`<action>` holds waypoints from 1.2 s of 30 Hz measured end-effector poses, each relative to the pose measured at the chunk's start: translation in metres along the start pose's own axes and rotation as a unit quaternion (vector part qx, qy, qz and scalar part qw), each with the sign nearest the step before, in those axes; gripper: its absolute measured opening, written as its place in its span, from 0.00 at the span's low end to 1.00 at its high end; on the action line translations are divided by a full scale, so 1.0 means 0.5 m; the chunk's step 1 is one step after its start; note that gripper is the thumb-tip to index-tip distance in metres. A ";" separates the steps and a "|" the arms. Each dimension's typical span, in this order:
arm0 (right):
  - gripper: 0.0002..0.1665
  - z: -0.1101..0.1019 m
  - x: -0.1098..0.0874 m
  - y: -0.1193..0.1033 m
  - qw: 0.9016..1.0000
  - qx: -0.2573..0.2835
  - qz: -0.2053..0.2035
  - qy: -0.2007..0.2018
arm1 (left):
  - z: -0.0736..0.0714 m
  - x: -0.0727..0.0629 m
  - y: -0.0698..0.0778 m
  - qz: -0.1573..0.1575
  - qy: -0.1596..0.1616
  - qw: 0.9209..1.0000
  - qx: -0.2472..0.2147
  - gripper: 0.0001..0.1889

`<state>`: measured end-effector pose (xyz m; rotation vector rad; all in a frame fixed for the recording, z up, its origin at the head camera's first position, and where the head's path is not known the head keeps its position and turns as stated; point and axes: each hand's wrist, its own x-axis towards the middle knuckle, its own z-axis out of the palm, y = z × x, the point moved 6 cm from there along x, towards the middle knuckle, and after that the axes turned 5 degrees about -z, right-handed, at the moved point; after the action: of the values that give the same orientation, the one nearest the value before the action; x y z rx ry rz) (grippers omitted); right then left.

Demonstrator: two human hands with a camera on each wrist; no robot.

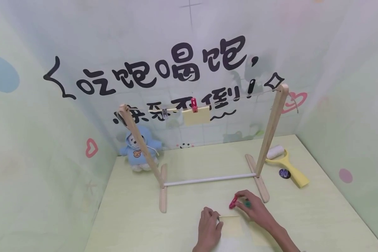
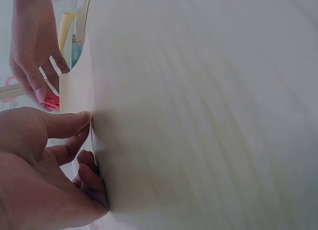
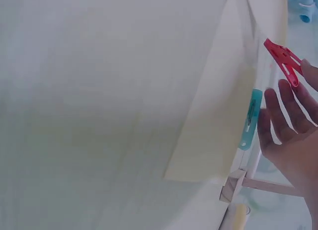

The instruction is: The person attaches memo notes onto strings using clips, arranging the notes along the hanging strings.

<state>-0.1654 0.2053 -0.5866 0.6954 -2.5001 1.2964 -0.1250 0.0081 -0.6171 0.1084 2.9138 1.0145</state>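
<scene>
My right hand (image 1: 255,210) pinches a red clothespin (image 1: 233,202) between thumb and fingers, just above the table. A green clothespin (image 3: 251,119) lies under that hand, close to its fingers. My left hand (image 1: 209,227) pinches the left edge of a pale yellow sheet of paper (image 1: 231,225) at the table, as the left wrist view shows (image 2: 77,88) the paper partly lifted. In the right wrist view another pale sheet (image 3: 206,153) lies flat nearby. The red clothespin is apart from the paper.
Behind the hands stands a wooden rack (image 1: 272,131) with a string. A yellow sheet (image 1: 196,116) hangs there from a red clothespin (image 1: 194,104), beside a dark clip (image 1: 164,113). A blue-hooded plush toy (image 1: 140,150) sits back left; a yellow-handled roller (image 1: 291,168) and dark disc (image 1: 284,173) lie right.
</scene>
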 end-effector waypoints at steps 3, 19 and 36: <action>0.17 -0.007 0.004 0.002 0.998 0.051 0.041 -0.007 | -0.001 -0.001 0.000 0.000 0.004 1.000 -0.013 0.06; 0.23 -0.127 0.065 -0.088 0.995 0.049 -0.075 0.033 | 0.006 0.037 -0.009 -0.013 0.015 0.984 -0.175 0.03; 0.21 -0.381 0.340 -0.437 0.956 -0.090 -0.266 0.088 | -0.370 0.204 0.236 0.029 0.129 0.912 -0.389 0.10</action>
<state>-0.2001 0.2020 -0.2525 1.0596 -2.0503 0.8793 -0.2348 -0.0053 -0.4019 0.0202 2.4566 2.2448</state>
